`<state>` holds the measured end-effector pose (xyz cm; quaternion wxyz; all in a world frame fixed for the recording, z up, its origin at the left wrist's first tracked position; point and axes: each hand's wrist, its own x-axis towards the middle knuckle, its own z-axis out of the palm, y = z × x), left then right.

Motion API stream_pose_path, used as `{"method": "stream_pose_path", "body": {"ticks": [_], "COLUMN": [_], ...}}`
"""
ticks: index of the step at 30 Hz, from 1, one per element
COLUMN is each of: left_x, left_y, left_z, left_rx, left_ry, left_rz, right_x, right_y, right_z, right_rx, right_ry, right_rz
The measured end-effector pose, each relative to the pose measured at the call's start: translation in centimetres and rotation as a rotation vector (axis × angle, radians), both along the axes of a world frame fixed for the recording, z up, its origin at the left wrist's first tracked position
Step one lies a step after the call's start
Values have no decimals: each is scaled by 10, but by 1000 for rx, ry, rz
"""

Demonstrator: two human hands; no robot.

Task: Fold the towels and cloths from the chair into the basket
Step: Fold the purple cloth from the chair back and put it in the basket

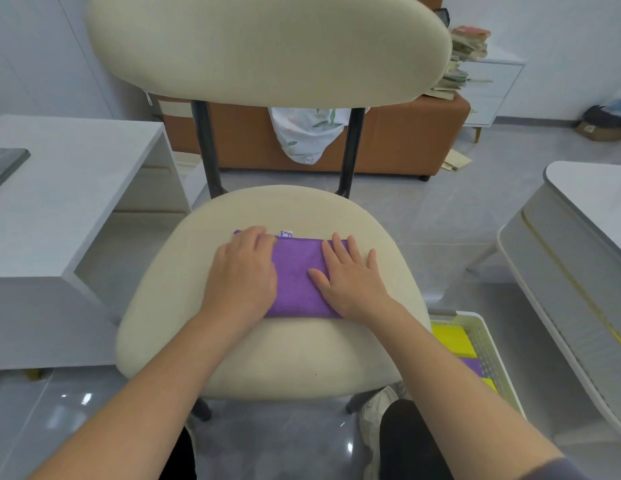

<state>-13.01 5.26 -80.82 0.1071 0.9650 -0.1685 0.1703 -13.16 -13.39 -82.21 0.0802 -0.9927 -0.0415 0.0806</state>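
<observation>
Purple cloth (295, 271): folded to a small oblong, it lies across the middle of the chair seat (267, 348), nearer the seat's back edge than its front edge, with a little label (286, 233) sticking out at its far hem.
Step in hand: you look to be pressing the last fold flat; this seems to be the only cloth left on the seat.
Left hand (243, 268): palm down on the cloth's left end, holding nothing, fingers reaching to the far hem and bent a little there; they do not appear to nip it.
Right hand (350, 275): flat and spread on the cloth's right end, fingers straight and pointing away from you, thumb lying across the purple middle.
Arms: both forearms come in from the near edge of the seat and converge on the cloth, wrists low.
Next move: you will likely need to pinch the folded stack by its ends or slide a hand under it, so the layers stay together, then carry it down to your right.
Basket (482, 327): white and perforated, on the floor beside the seat's right edge, already holding a folded yellow cloth (451, 337) and a second purple one (473, 367).
Risk: the fold may spring open if you lift by one corner.
</observation>
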Motion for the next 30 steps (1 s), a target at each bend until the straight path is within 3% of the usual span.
{"method": "stream_pose_path", "body": {"ticks": [4,7,9,13,20,30], "left_x": [-1,2,2,2,9,20], "left_y": [-10,-8,-8,-7,-3,12], "left_z": [-20,-21,-19,-15,-15,-15], "left_rx": [163,181,189,180,168,98], "left_ry": [394,431,440,448,458,462], "left_rz": [-85,-80,-84,-94,-135,-261], "right_x": [-1,-3,-3,-15,-30,-37], "right_y": [-8,-24,-37,-58,-76,-67], "right_z": [11,24,29,37,44,40], "right_rx": [279,633,763,977,1119,1237], "right_ry": [2,-71,-95,112,507,710], "right_rz": [-52,-219,-372,-542,-384,-10]}}
